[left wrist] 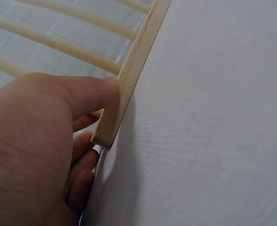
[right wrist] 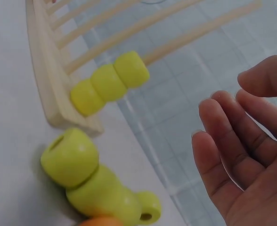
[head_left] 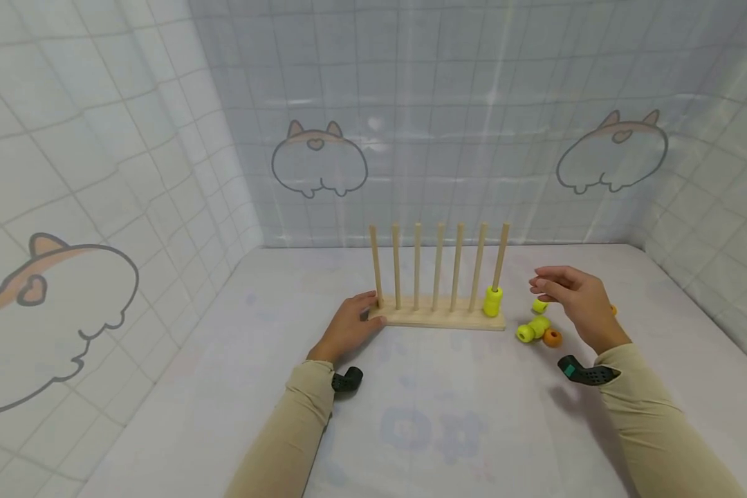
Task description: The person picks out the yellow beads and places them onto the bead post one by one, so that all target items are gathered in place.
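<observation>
A wooden peg rack [head_left: 438,317] with several upright dowels stands on the table. My left hand [head_left: 351,324] grips the left end of its base, the thumb [left wrist: 93,92] on the front face and the other fingers behind. Three yellow beads [right wrist: 110,83] are stacked at the bottom of the rightmost dowel [head_left: 501,256]. Right of the rack, my right hand [head_left: 575,301] hovers above the table, fingers loosely bent, with nothing between thumb and fingertips in the right wrist view. Below it lie several loose yellow beads [right wrist: 71,157] and an orange bead [head_left: 552,337].
Another orange bead [head_left: 613,310] peeks out past the right hand. A white cloth [head_left: 436,415] covers the table. Tile-patterned sheets [head_left: 436,138] with cartoon drawings hang behind it and along both sides. Black cameras [head_left: 588,373] are worn on both wrists.
</observation>
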`<state>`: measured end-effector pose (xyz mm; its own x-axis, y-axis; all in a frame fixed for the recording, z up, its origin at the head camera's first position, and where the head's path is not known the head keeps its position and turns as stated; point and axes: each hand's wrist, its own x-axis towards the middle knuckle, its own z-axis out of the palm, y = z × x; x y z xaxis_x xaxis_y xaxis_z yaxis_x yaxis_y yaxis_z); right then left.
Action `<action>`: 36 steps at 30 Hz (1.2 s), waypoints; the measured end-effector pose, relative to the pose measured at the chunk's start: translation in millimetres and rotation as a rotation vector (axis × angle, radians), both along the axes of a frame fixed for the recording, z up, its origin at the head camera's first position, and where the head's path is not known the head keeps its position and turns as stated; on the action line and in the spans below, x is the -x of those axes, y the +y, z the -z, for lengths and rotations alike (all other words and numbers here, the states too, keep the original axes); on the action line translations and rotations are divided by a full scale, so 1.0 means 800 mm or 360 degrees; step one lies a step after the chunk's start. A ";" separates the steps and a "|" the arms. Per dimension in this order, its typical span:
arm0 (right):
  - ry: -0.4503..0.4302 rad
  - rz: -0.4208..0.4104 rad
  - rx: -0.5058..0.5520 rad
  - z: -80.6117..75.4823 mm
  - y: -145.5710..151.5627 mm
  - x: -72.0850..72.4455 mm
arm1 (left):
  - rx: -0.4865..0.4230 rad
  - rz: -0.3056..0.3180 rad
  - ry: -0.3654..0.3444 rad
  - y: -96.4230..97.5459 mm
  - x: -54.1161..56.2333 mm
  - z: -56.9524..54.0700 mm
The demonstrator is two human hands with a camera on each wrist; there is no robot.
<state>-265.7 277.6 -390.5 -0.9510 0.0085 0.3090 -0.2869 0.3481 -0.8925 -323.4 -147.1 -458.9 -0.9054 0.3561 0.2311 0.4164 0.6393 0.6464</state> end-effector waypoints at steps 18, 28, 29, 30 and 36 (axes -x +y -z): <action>-0.0093 0.0092 -0.0143 0.017 0.024 -0.004 | 0.0014 -0.0020 -0.0036 0.001 -0.002 -0.003; -0.0112 0.0190 -0.0121 0.021 0.047 -0.005 | 0.0025 -0.0011 -0.0012 0.001 -0.002 -0.002; -0.0114 0.0203 -0.0138 0.022 0.049 -0.005 | 0.0030 -0.0011 -0.0014 0.001 -0.002 -0.002; -0.0118 0.0215 -0.0155 0.022 0.051 -0.006 | 0.0029 -0.0010 -0.0012 0.001 -0.002 -0.002; -0.0155 0.0288 -0.0257 0.022 0.066 -0.007 | 0.0027 -0.0009 -0.0012 0.000 -0.003 -0.003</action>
